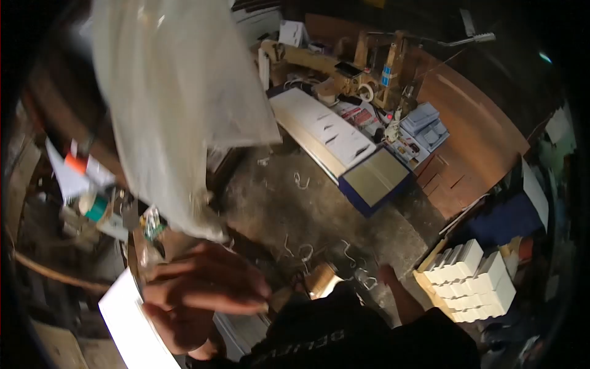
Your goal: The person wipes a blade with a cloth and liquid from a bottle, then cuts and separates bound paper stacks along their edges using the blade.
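Note:
My left hand [206,289] is at the lower left, somewhat blurred, with its fingers stretched to the right and loosely bent. No object shows in it. Just above it ends a large translucent plastic sheet or bag [178,111], hanging from the top of the view; whether they touch is unclear. A white board [135,320] lies below and left of this hand. My right hand [388,275] is low on the right of my body, small and blurred, its fingers hard to make out. Scraps of white strip [305,252] lie on the floor near it.
A bench holds a long white panel [326,129], a blue-edged box [375,178], a tape roll [365,92] and grey-blue boxes [424,126]. Stacked white blocks [470,283] stand at the lower right. A cluttered shelf with a green-banded roll [92,206] is at the left.

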A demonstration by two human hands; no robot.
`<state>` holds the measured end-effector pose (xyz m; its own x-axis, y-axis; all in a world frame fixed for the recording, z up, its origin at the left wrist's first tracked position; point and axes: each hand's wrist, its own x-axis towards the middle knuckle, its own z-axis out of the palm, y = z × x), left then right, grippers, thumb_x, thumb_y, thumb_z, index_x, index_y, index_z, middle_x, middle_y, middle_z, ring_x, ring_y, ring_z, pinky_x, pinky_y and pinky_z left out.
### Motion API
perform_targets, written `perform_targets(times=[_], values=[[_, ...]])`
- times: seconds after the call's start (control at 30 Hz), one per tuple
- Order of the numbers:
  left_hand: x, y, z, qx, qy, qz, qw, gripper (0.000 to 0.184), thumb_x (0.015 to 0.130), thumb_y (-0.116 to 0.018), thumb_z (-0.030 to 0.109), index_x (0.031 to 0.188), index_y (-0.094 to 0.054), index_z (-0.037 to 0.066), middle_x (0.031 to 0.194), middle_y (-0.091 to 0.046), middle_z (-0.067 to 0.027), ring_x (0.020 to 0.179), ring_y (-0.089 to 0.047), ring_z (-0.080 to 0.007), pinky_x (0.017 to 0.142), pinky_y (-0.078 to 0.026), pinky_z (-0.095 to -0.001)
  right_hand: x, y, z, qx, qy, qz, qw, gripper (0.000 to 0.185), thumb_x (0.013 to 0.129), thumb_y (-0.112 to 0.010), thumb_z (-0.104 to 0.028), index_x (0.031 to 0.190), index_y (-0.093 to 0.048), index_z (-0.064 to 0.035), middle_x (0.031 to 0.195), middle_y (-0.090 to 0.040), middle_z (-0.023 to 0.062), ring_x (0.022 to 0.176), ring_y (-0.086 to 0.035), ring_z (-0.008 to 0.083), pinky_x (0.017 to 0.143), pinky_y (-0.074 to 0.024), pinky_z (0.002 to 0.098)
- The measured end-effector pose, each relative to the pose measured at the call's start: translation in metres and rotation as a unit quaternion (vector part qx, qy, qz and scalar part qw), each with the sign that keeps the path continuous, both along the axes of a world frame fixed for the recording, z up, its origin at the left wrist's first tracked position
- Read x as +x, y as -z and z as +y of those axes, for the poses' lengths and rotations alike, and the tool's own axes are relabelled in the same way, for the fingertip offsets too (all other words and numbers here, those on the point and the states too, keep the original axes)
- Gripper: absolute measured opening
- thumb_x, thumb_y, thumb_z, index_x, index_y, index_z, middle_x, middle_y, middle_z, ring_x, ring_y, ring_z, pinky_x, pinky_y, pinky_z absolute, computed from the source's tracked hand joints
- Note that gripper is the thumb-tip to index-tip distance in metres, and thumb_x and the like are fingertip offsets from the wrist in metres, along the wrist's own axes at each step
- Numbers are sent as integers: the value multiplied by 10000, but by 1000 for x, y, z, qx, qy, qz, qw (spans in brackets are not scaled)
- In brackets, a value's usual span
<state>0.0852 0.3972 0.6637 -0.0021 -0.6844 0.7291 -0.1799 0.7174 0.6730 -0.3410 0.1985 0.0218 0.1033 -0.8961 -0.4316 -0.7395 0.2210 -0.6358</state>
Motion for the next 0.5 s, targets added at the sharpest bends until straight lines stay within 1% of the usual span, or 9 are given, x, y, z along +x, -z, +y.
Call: perform_targets(times=[0.03,0.07,0.13,0.17,0.23,0.3,0.33,0.4,0.5], values=[[18,-1,-23,39,-20,-30,999,826,1092,-107,455,814,-689,-60,876,-694,-259,802,-630,-361,824,-504,-432,11,-46,16,174,8,61,983,344,841,-709,-163,1123,-676,32,1076,-694,225,1028,-674,394,865,-549,497],[33,1,-44,82,1,-25,996,815,1081,-112,499,936,-673,-74,958,-689,-277,867,-642,-366,821,-513,-439,15,-57,34,232,2,74,970,349,847,-703,-165,1134,-670,30,1072,-694,224,1023,-675,394,862,-549,496],[59,5,-85,189,49,0,981,838,1061,-131,578,1158,-623,-93,1127,-669,-311,998,-658,-379,834,-531,-453,26,-57,56,265,6,68,962,358,858,-691,-170,1157,-657,25,1064,-695,224,1013,-676,392,857,-549,494],[70,7,-106,203,60,0,977,838,1061,-131,578,1158,-623,-93,1127,-669,-311,998,-658,-379,834,-531,-453,36,-52,62,270,9,61,961,363,864,-685,-172,1169,-650,22,1059,-695,224,1008,-677,391,855,-549,492],[90,12,-157,254,120,36,959,832,1034,-213,644,1412,-451,-57,1407,-522,-316,1179,-609,-403,900,-532,-487,58,-44,62,268,6,52,962,373,876,-673,-177,1192,-637,17,1051,-695,223,997,-678,389,850,-548,490],[108,25,-202,225,100,135,960,852,1013,-285,671,1544,-297,5,1581,-322,-282,1333,-505,-409,958,-521,-489,87,-37,57,253,-4,42,966,383,888,-661,-181,1215,-624,12,1042,-695,222,987,-679,388,845,-548,488],[119,24,-226,185,82,148,968,870,1002,-320,683,1593,-208,55,1627,-246,-246,1415,-416,-396,1020,-486,-489,104,-32,50,237,-17,36,971,387,893,-656,-184,1227,-617,10,1038,-695,222,982,-680,387,842,-548,487],[150,21,-253,106,50,137,984,788,1010,-353,554,1574,-229,18,1616,-276,-237,1439,-378,-385,1085,-407,-494,142,-14,17,165,-56,16,985,397,905,-644,-188,1250,-604,5,1030,-695,222,972,-681,385,837,-548,485],[218,15,-254,-30,10,68,997,672,1022,-403,359,1544,-260,-38,1599,-322,-225,1476,-322,-368,1182,-289,-501,218,30,-62,-106,-148,-29,983,412,923,-626,-195,1285,-585,-2,1017,-696,221,957,-682,383,830,-547,481]])
